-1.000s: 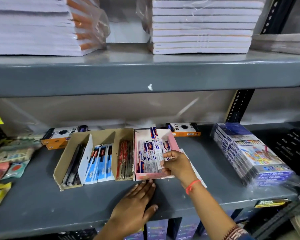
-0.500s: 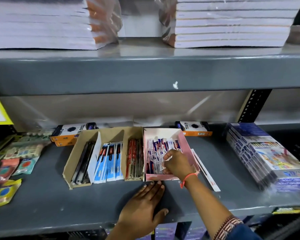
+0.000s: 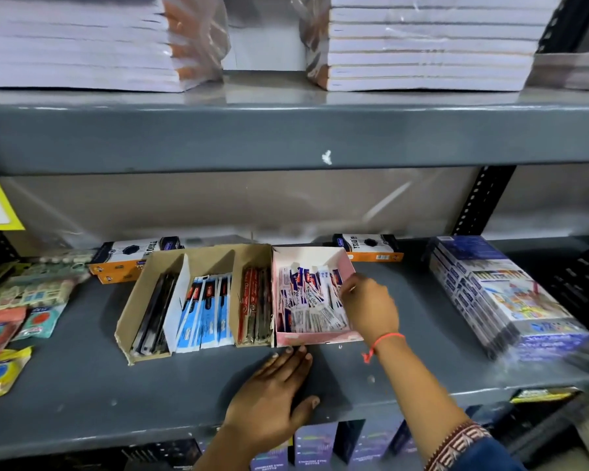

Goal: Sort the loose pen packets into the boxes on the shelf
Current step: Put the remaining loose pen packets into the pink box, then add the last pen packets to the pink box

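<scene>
A pink box (image 3: 317, 338) on the grey shelf (image 3: 82, 402) holds white and blue pen packets (image 3: 306, 300). My right hand (image 3: 369, 305) reaches into its right side, fingers pinched on the packets' edge. Left of it stands a brown cardboard box (image 3: 130, 314) with dividers, holding black packets (image 3: 153, 317), blue packets (image 3: 206, 311) and red packets (image 3: 254, 307). My left hand (image 3: 272, 399) lies flat on the shelf, fingers spread, fingertips touching the pink box's front wall.
Two orange and black boxes (image 3: 133, 256) (image 3: 371, 248) lie at the back. A wrapped stack of colour-pencil packs (image 3: 500, 300) sits at the right. Carded items (image 3: 21, 311) lie at the left. Wrapped notebook stacks (image 3: 422, 42) fill the shelf above.
My right hand has shifted toward the pink box's right wall, and the loose packet that lay beside the box is no longer visible. The left hand stays flat on the shelf.
</scene>
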Demonstrator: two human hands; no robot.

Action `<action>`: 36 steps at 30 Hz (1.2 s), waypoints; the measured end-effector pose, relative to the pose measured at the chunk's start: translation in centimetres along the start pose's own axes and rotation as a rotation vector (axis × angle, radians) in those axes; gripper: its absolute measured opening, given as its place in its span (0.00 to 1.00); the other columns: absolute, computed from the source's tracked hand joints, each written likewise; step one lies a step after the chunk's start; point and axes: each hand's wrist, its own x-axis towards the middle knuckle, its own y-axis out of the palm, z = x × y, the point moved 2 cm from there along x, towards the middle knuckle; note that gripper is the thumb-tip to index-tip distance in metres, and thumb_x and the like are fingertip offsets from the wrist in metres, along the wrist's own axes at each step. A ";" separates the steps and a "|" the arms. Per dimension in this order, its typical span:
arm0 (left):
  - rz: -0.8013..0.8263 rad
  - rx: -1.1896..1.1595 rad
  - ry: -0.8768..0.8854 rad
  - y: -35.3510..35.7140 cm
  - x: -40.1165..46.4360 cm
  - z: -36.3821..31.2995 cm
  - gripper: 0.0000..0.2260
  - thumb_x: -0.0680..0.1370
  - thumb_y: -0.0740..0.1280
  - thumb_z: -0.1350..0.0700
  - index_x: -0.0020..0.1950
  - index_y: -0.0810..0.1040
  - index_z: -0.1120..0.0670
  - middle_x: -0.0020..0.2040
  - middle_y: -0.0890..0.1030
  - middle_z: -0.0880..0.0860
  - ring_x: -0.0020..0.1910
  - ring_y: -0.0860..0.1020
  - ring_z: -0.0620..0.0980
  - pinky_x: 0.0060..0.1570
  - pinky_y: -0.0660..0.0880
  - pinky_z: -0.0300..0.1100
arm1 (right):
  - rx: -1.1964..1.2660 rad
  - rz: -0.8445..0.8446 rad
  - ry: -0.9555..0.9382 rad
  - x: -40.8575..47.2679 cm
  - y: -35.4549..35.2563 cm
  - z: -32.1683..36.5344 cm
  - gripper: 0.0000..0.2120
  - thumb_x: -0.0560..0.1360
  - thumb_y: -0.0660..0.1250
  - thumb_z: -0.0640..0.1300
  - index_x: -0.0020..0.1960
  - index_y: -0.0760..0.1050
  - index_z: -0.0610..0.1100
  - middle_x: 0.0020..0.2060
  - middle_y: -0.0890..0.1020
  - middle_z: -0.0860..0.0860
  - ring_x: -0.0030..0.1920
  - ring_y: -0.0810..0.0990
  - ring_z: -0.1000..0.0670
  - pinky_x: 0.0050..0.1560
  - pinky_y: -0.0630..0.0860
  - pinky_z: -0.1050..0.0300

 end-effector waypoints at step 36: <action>-0.053 0.198 0.015 -1.6 -0.7 -1.6 0.25 0.70 0.61 0.35 0.61 0.78 0.47 0.60 0.78 0.44 0.59 0.76 0.42 0.65 0.49 0.36 | 1.296 0.436 0.201 -2.4 -4.4 -4.6 0.10 0.72 0.65 0.29 0.38 0.80 0.41 0.28 0.86 0.50 0.28 0.82 0.54 0.29 0.78 0.66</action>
